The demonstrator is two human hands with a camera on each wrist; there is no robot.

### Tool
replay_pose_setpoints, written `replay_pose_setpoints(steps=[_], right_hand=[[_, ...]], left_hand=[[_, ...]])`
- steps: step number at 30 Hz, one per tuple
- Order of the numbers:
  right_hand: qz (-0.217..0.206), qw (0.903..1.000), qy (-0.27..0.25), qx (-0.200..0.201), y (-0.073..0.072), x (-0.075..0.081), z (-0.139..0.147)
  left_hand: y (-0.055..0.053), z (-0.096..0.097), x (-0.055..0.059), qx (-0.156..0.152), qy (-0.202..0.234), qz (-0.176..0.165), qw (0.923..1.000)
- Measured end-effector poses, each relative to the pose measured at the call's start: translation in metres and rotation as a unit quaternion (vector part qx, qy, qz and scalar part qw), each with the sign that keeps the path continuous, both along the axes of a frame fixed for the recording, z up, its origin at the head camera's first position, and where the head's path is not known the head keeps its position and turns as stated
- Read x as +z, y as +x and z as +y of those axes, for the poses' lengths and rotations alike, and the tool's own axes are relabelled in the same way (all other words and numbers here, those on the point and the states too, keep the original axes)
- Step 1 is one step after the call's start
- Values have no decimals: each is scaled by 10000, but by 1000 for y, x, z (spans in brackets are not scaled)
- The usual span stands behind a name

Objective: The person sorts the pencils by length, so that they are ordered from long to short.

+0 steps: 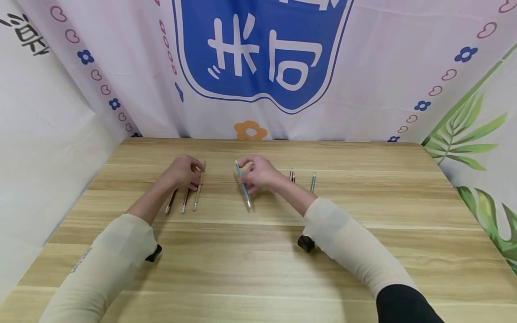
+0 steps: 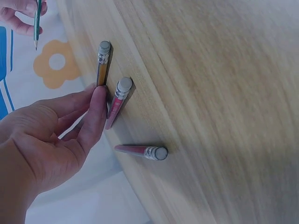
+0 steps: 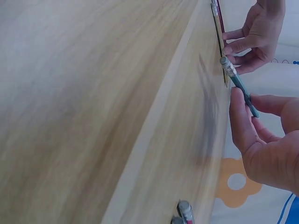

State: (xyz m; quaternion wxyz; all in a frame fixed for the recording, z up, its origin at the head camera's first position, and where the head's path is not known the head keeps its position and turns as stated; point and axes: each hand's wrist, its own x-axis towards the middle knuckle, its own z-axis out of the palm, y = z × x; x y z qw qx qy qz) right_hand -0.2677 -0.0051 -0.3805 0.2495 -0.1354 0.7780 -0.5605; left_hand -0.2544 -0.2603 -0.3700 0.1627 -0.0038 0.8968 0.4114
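And here's the right hand (image 1: 258, 172), thumb and fingers pinched around a slim, straight, teal wooden pencil (image 1: 245, 193), gap closed to the pencil's thickness! It's up off the pale wood-grain tabletop (image 1: 242, 251), tilted, sharpened tip (image 1: 236, 161) towards eleven o'clock, silver metal band (image 3: 230, 69) and eraser end towards five. Over at nine o'clock, the left hand (image 1: 186, 172) has a similar narrow pinch on a slim yellow wooden pencil (image 1: 198, 197); whether that one is touching the table, I can't tell. Two slim dark-red wooden pencils (image 1: 186, 200) lie just beside it, around seven o'clock from that hand. Out past three o'clock from the right hand, a pair of slim dark-red pencils (image 1: 291, 174) and another slim teal pencil (image 1: 313, 181), partly hidden by the forearm.

Handling? I'd call the held teal one light and stiff, its smooth barrel liable to roll or twist in a loose pinch. Mid-barrel looks the balanced hold, light pressure enough; keep clear of that point, the fragile part, likely to snap if knocked.
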Motion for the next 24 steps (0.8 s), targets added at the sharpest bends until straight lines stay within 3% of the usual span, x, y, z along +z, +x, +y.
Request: replay_pose_setpoints(steps=[24], right_hand=[[-38, 9999, -67, 83, -1, -6, -28]], left_hand=[[-1, -2, -4, 56, -37, 119, 9999]])
